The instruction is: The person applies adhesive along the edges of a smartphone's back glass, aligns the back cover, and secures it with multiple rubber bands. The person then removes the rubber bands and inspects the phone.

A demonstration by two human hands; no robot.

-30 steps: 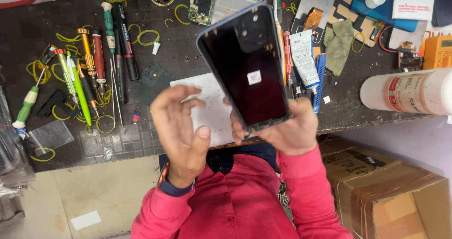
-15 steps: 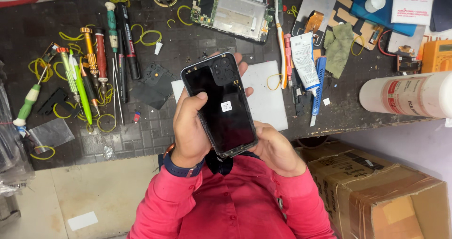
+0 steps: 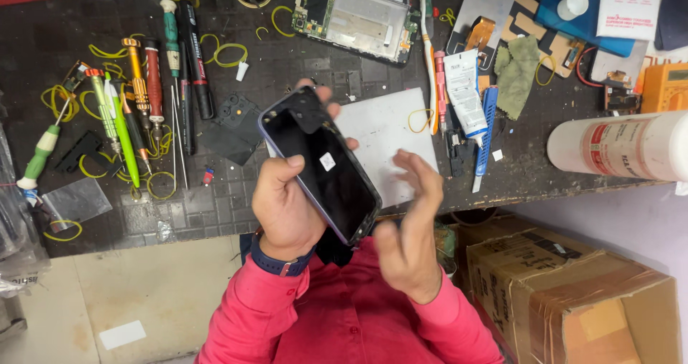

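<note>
My left hand (image 3: 287, 210), with a dark band on its wrist, grips a black phone back cover (image 3: 322, 163) with a purple rim, a camera cut-out at its far end and a small white sticker in the middle. It is tilted above the near edge of the workbench. My right hand (image 3: 408, 228) hovers just right of the cover's near end, fingers spread, holding nothing. Under the cover a white sheet (image 3: 387, 131) lies on the dark bench (image 3: 179, 206).
An opened phone frame with circuit board (image 3: 355, 20) lies at the back. Screwdrivers and a green pen (image 3: 125, 131) lie at the left among yellow rubber bands. A glue tube (image 3: 464, 95), a white cylinder (image 3: 623, 145) and an orange meter (image 3: 663, 88) are at the right. A cardboard box (image 3: 566, 292) stands below.
The cover has come down from close to the camera and passed from my right hand into my left. My right hand has let go and opened.
</note>
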